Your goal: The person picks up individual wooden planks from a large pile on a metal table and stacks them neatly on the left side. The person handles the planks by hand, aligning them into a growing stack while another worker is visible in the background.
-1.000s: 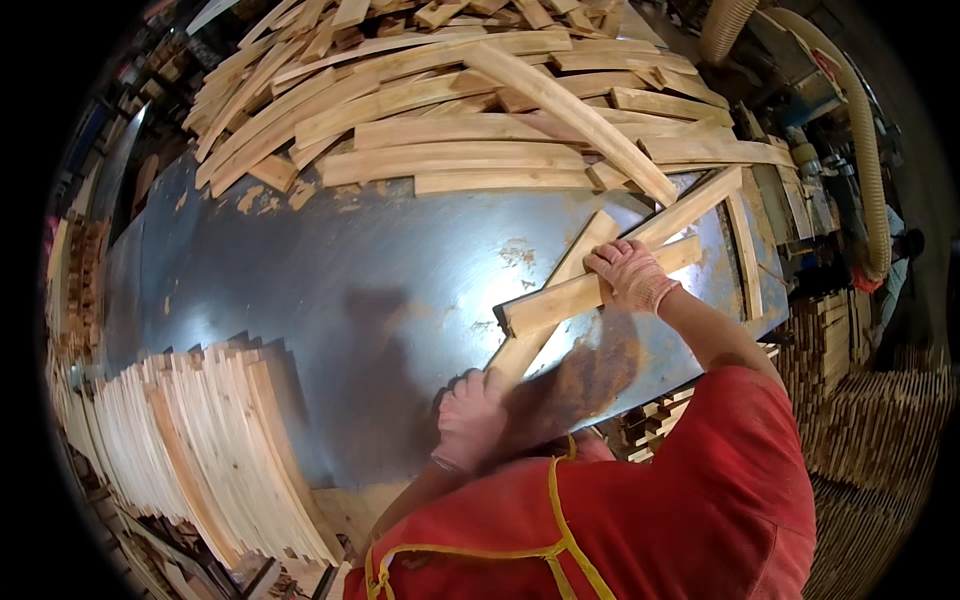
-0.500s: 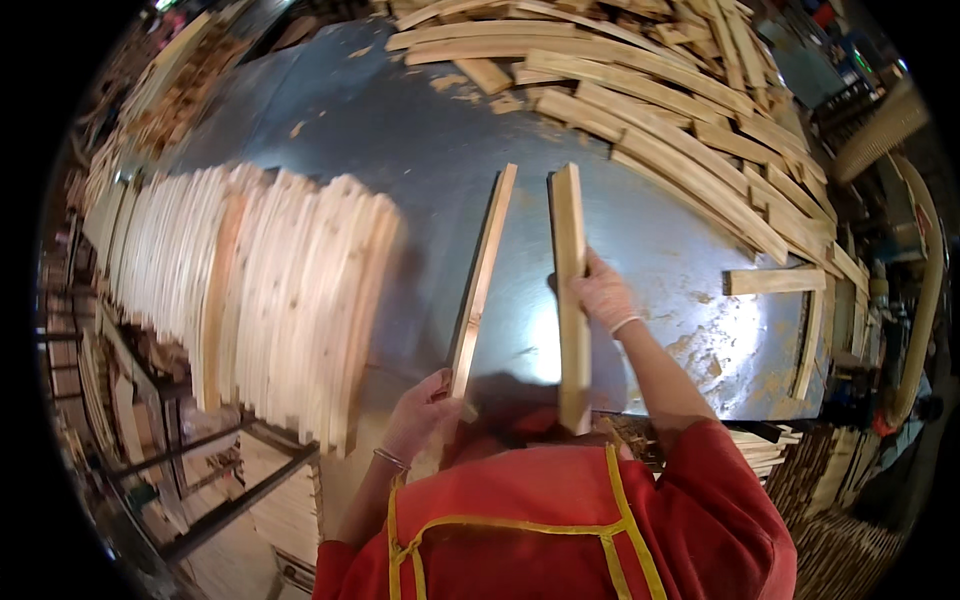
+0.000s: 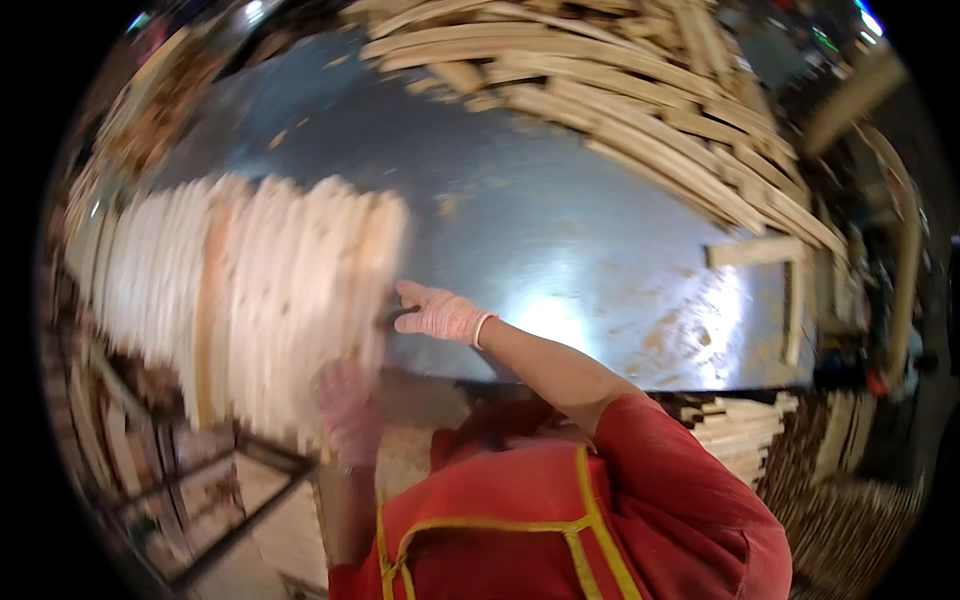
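A row of pale wooden strips [image 3: 270,300] stands on edge, packed side by side, at the left of the metal table. My right hand [image 3: 445,315], in a pale glove, is at the row's right side with its fingers apart, pointing left. Nothing shows in its grasp. My left hand [image 3: 347,415], also gloved, is at the near end of the rightmost strips. Motion smears its fingers, so whether it grips a strip cannot be made out. The right end of the row is blurred too.
A grey metal table [image 3: 480,230] spreads in front of me, with scattered wood scraps. A loose pile of wooden strips [image 3: 620,110] covers its far right. Two strips [image 3: 755,252] meet in a corner at the right edge. A dark metal frame [image 3: 245,510] stands at lower left.
Both hands have moved left to the row, the right one crossing over the table. The two wooden strips they held apart are no longer in the middle; the row's right end now reaches slightly further right.
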### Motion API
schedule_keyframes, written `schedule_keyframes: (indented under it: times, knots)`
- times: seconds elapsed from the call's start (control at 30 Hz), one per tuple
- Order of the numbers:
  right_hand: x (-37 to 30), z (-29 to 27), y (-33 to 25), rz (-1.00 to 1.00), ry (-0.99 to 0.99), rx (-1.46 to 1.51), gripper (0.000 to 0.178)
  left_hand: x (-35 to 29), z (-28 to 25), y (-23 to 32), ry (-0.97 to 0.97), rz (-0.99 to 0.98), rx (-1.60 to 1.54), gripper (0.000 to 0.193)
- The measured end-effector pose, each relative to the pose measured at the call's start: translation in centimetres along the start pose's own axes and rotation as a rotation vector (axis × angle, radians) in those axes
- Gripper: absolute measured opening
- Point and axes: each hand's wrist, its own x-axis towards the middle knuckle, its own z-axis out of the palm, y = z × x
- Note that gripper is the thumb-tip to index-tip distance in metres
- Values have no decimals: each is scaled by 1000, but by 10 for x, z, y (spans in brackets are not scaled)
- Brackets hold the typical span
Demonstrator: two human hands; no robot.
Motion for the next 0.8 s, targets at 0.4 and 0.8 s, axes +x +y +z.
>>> schedule_keyframes:
  times: [0.4, 0.8]
  knots:
    - [-312, -397, 216, 792, 569, -1227, 61, 35, -38, 152, -164, 315, -294, 85]
    - [-175, -383, 99, 171, 210, -1048, 72, 117, -81, 351, -194, 590, -342, 91]
